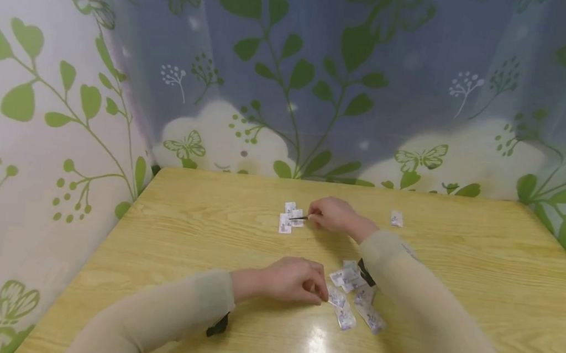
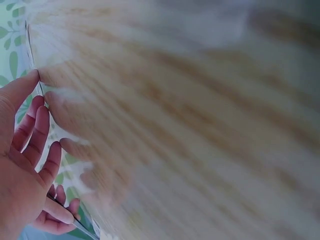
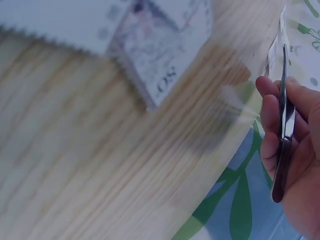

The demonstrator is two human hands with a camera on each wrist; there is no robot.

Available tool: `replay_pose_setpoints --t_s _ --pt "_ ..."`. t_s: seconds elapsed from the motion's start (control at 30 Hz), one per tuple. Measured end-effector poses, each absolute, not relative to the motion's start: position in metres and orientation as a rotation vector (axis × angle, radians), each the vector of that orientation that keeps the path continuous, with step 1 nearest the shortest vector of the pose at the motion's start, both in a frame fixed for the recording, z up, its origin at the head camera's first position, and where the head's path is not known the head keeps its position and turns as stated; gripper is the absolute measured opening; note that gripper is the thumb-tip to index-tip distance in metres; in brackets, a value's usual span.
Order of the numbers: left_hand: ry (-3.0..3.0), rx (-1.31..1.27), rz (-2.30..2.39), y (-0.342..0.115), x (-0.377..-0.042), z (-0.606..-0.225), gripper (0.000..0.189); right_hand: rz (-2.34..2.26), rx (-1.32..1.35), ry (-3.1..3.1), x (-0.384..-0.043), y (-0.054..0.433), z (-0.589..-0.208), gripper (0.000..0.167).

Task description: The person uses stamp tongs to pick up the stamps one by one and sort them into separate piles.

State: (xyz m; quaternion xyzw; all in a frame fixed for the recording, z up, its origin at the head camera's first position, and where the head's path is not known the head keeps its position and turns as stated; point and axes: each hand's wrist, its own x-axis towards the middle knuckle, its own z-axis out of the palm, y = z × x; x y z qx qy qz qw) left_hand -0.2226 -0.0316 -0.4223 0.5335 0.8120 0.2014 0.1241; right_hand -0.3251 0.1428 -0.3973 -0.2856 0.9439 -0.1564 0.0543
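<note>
My right hand (image 1: 332,213) holds a pair of dark metal tweezers (image 3: 285,125) between thumb and fingers. The tweezer tips lie over a small group of stamps (image 1: 285,224) toward the back of the table, overlapping them in the head view. My left hand (image 1: 287,279) rests with its fingertips on the table, right at the edge of a loose pile of stamps (image 1: 344,317). In the left wrist view its fingers (image 2: 37,135) are loosely bent and touch the wood. Large in the right wrist view are stamps (image 3: 165,60) with toothed edges, one showing printed digits.
A single stamp (image 1: 396,218) lies apart at the back right. The pale wooden table (image 1: 200,209) ends at a curtain (image 1: 290,88) with leaves and butterflies; a similar leafy cloth hangs at the left. Part of the stamp pile sits under my right forearm.
</note>
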Motion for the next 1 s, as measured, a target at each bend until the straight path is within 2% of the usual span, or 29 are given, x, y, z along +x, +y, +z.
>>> replay_pose_setpoints --t_s 0.47,0.8,1.0 --pt "2.364 1.55 0.587 -0.031 -0.223 -0.422 0.011 -0.45 -0.771 2.847 -0.323 0.15 -0.39 0.016" --pt "2.366 1.506 0.595 -0.03 -0.222 -0.422 0.011 -0.583 -0.877 2.831 -0.305 0.196 -0.387 0.016" --pt "2.366 1.491 0.593 -0.029 -0.221 -0.422 0.011 -0.661 -0.922 2.768 -0.278 0.226 -0.384 0.016"
